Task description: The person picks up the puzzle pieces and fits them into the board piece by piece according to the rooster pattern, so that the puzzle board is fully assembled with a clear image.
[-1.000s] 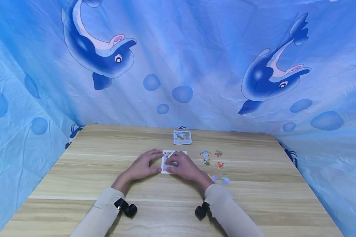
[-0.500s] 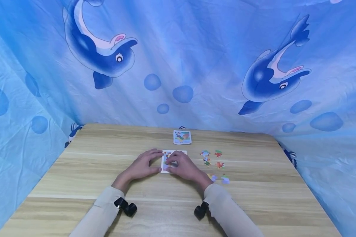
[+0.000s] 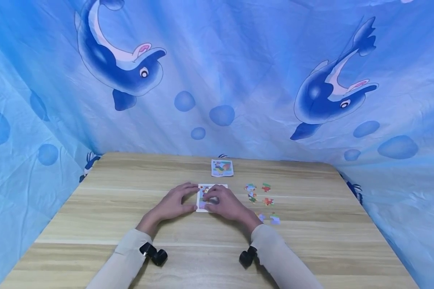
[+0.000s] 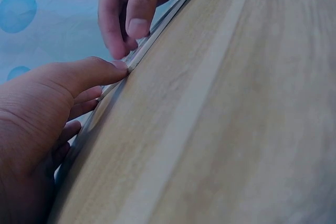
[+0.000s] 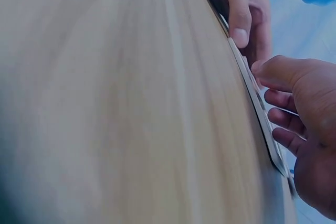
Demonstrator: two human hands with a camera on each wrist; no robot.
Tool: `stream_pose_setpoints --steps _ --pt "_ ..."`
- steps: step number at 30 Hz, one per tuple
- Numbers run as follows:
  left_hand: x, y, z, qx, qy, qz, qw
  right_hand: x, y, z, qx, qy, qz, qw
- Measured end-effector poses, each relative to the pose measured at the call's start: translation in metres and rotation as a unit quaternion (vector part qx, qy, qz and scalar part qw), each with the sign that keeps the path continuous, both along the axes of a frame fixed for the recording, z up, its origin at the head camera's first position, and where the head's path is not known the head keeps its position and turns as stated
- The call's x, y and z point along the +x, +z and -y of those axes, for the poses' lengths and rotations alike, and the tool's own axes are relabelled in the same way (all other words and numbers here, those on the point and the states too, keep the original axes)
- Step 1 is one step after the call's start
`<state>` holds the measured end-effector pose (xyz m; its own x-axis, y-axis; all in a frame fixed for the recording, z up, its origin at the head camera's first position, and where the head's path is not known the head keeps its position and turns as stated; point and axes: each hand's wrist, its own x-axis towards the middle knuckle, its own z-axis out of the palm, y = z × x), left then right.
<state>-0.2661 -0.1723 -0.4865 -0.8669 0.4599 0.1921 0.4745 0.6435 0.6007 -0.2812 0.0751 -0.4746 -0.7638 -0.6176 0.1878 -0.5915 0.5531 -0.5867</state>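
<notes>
In the head view a small white-rimmed jigsaw puzzle tray lies flat on the wooden table, with part of a colourful picture inside. My left hand holds its left side, thumb at the near corner and fingers at the far one. Over the tray is my right hand, its fingers bent down onto the picture and covering much of it. Whether a piece is between those fingertips is hidden. The left wrist view shows the left thumb against the tray edge. In the right wrist view, the right thumb touches the tray's top.
Several loose puzzle pieces lie right of the tray, a couple partly behind the right wrist. Behind it sits a square picture card with a bird design. A blue dolphin-print cloth hangs beyond the table's back edge.
Both hands stay at the tray. The right fingers shift only very slightly over the picture; the loose pieces and card keep their places.
</notes>
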Motion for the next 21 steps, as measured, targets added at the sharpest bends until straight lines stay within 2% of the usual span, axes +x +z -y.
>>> stream_pose_setpoints --steps 6,16,21 --pt "0.001 0.0 -0.001 -0.002 0.004 0.006 1.0 -0.003 0.005 -0.029 -0.035 -0.035 0.032 0.9982" --pt "0.001 0.0 -0.002 -0.009 0.005 0.008 0.9999 -0.027 0.001 -0.106 -0.061 -0.124 0.038 0.9897" --pt "0.002 -0.001 -0.002 -0.009 0.007 0.007 0.9999 -0.036 0.001 -0.138 -0.069 -0.145 0.034 0.9863"
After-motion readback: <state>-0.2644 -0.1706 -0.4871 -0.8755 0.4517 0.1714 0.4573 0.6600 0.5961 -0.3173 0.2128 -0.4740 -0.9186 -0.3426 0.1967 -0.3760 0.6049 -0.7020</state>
